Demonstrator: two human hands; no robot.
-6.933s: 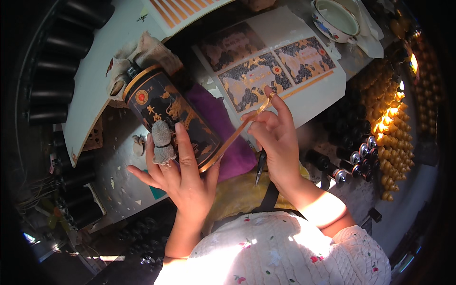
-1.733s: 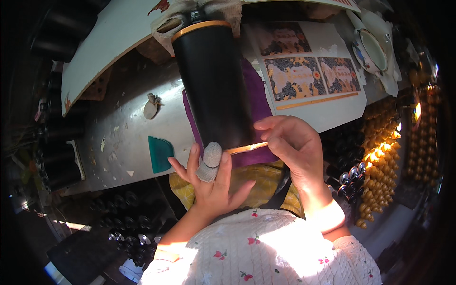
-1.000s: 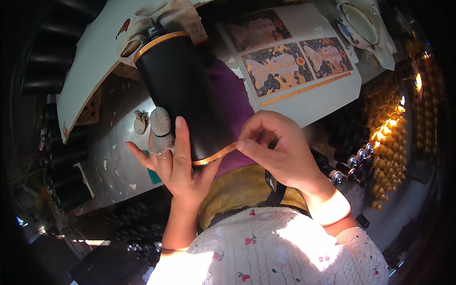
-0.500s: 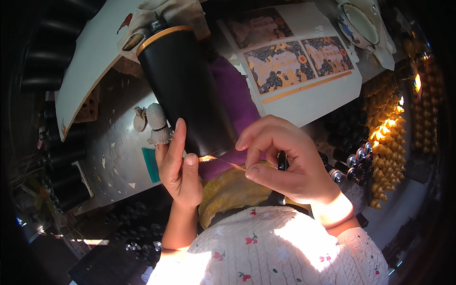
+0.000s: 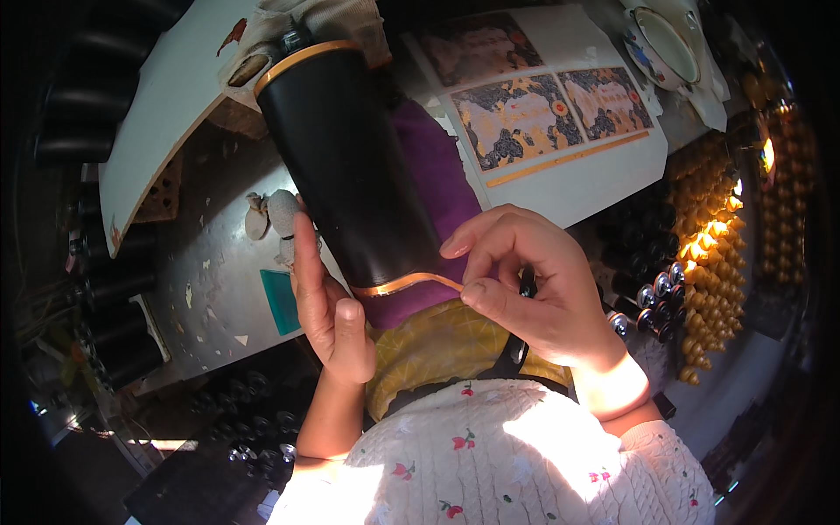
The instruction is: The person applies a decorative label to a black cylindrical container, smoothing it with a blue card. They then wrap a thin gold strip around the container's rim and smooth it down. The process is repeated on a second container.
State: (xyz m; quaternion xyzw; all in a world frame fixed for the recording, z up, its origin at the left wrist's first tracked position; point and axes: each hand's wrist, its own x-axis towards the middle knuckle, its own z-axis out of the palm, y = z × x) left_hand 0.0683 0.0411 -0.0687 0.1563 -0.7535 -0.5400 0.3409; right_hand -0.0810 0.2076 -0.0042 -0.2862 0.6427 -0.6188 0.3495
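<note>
black cylinder lies tilted across your lap and the edge of the grey worktable, its gold-rimmed far end up by the white board and its near end resting on the purple cloth. your left hand cups the cylinder's lower left side, palm against it, fingers straight and thumb laid along the edge. your right hand is pinched on the end of a thin gold strip, thumb and forefinger closed together, and the strip curves round the cylinder's near rim, lying against the black surface. a dark slim tool shows between your right fingers; how it is held you cannot tell. under the cloth sits a yellow patterned fabric on your lap. beyond the cylinder lies a white sheet bearing gold-and-black patterned panels. a white dish stands at the far right of the table. rows of small gold pieces catch the sun to your right, beside dark tubes. a teal square lies on the table just left of your left hand.
</note>
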